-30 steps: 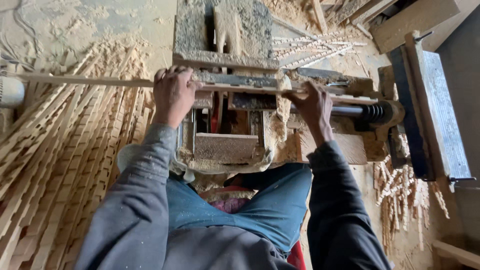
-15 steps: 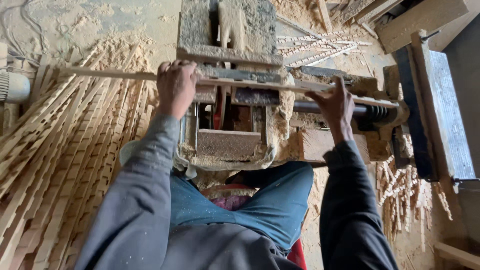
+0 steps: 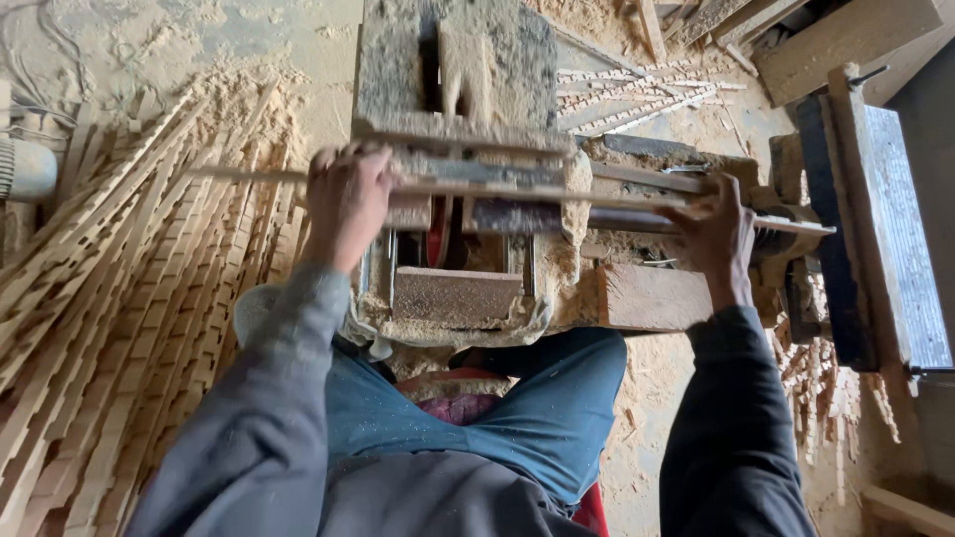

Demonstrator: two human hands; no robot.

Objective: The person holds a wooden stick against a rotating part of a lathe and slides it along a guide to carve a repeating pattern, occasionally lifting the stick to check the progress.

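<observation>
A: Seen from above: what lies across the machine?

B: A long thin wooden strip, laid crosswise over the sawdust-caked woodworking machine. Its left end juts out over the floor; its right end reaches the cylindrical motor.

A: And the hands?

B: The left hand is closed around the strip just left of the machine's body, fingers curled over it. The right hand presses on the strip near the motor, fingers spread along the wood; whether it fully grips, I cannot tell.

A: Below the strip?

B: A red blade guard or wheel shows in the machine's slot, with a wooden block just right of it. The person sits close, knees in blue jeans under the machine's edge.

A: Surroundings?

B: Left, a large pile of notched wooden slats on the sawdust floor; behind the machine, more notched pieces; far right, a grey plank standing beside the motor.
</observation>
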